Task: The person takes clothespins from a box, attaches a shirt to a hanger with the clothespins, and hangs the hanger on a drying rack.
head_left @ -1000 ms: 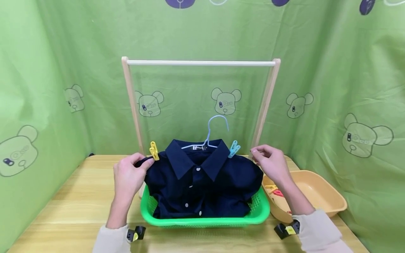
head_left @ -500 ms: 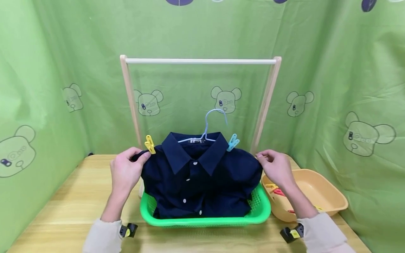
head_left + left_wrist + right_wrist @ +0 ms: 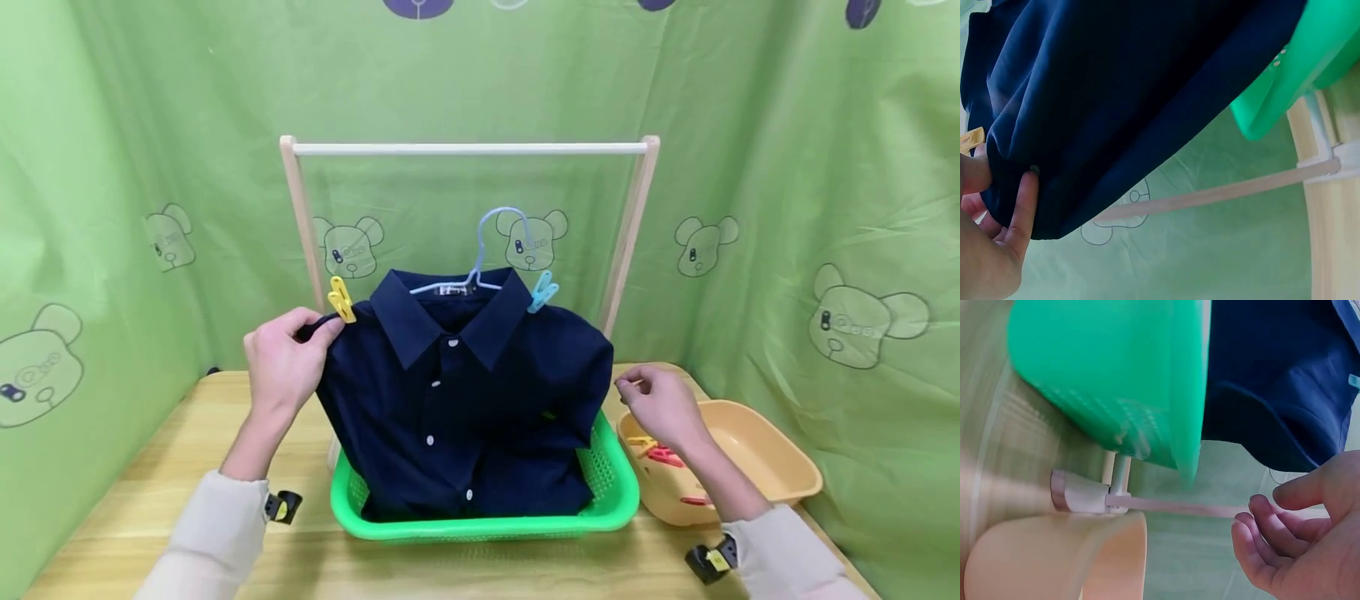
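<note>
A dark navy shirt with white buttons hangs on a pale blue wire hanger, its lower part bunched in a green basket. My left hand pinches the shirt's shoulder at the left, just beside a yellow clothespin. Thumb and fingers press the cloth between them in the left wrist view. On the other shoulder sits a light blue clothespin. Just off the right sleeve, my right hand holds nothing; its fingers are loosely bent, apart from the cloth in the right wrist view.
Behind the shirt stands a wooden rack with a white rod. An orange tub with several clothespins sits at the right, below my right forearm. Green curtains enclose the wooden table.
The shirt, hanger and clothespins have risen and shifted slightly left with my left hand. My right hand has come near the right sleeve, then moved apart, lower and to the right.
</note>
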The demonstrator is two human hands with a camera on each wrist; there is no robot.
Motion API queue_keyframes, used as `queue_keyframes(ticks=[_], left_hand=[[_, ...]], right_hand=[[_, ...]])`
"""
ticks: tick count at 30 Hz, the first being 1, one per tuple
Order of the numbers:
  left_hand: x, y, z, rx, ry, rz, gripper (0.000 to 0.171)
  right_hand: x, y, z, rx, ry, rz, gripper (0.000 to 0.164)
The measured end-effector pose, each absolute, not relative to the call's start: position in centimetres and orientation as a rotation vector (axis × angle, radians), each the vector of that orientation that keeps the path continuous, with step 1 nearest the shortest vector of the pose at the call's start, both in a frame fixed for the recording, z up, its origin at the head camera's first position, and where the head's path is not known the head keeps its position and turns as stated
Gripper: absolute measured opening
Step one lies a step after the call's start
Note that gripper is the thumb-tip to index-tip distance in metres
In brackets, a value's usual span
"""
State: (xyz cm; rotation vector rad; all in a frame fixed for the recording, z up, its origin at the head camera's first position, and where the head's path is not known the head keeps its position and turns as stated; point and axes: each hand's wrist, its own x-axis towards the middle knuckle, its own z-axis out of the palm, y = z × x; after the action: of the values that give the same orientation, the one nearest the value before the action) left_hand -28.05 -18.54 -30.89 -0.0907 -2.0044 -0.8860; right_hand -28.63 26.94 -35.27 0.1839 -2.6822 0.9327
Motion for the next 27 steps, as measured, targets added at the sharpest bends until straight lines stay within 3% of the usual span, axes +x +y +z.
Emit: queue_keyframes(ticks=[27], left_hand=[[-31.0,-16.9,-22.2,-0.311,-1.974,-0.573,0.026]], right_hand=[[-28.3,28.3,-36.0,0.229,-2.736,0.812,0.029]])
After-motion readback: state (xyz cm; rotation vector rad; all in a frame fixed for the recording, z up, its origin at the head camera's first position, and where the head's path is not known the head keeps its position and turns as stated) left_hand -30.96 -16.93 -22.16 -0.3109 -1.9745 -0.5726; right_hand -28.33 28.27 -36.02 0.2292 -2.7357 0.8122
